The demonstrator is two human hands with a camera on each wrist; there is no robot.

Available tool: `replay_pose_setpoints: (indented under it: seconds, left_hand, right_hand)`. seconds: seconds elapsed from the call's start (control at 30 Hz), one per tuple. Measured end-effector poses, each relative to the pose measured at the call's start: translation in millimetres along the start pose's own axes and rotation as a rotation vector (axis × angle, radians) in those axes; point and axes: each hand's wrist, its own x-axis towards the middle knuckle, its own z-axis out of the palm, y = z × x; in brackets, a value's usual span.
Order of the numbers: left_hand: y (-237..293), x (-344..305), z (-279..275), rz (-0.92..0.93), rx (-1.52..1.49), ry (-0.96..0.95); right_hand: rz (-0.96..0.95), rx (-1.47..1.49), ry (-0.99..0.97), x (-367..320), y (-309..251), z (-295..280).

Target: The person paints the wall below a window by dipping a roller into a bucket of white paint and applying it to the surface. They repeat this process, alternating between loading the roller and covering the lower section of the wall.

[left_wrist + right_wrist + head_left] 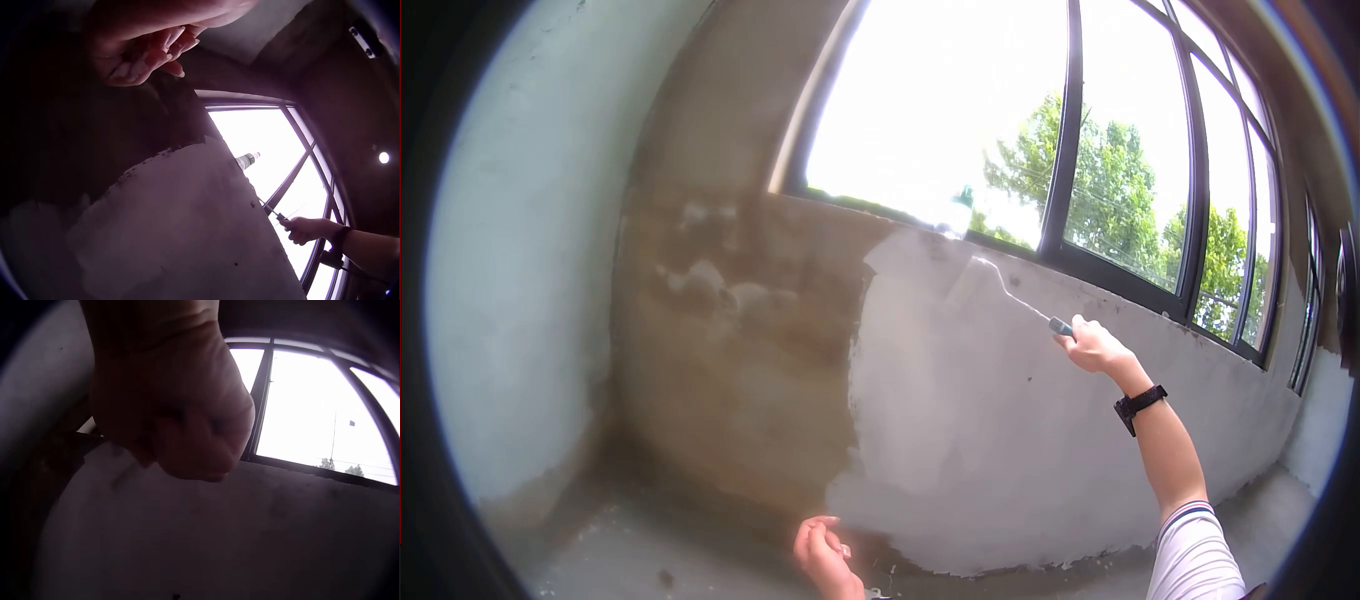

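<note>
My right hand (1097, 348) grips the blue-grey handle of a paint roller (1025, 303), its thin bent metal rod reaching up and left. The pale roller head lies against the wall (960, 420) just under the window, blending with the white coating there. In the right wrist view the back of my right hand (181, 419) hides the handle. Low in the head view, my left hand (825, 558) hangs in front of the wall with loosely bent fingers and holds nothing. The left wrist view shows this left hand (150, 47) at the top.
White coating covers the wall's right part; brown bare wall (740, 370) lies left of a ragged edge. A bottle (248, 160) stands at the window sill. Above is a large dark-framed window (1055, 190). A pale side wall (530, 260) meets the corner at left.
</note>
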Motion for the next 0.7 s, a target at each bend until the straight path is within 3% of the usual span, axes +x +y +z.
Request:
replay_pose_setpoints:
  seconds: [0.3, 0.43, 0.6, 0.7]
  left_hand:
    - [-2.0, -11.0, 10.8, -0.001, 0.047, -0.036]
    - [6.6, -16.0, 8.1, 0.014, 0.053, -0.018]
    - [0.8, -3.8, -4.1, 0.015, -0.027, 0.024]
    - [-7.4, -3.2, -6.0, 0.033, -0.011, 0.014]
  right_hand:
    - [-0.094, 0.078, 0.005, 23.9, -96.6, -13.5]
    - [-0.085, 0.081, 0.052, 23.0, -75.0, -1.8]
    - [-0.035, 0.021, -0.074, 0.1, -7.6, 12.8]
    - [-0.026, 0.055, -0.089, -3.0, -10.9, 12.6]
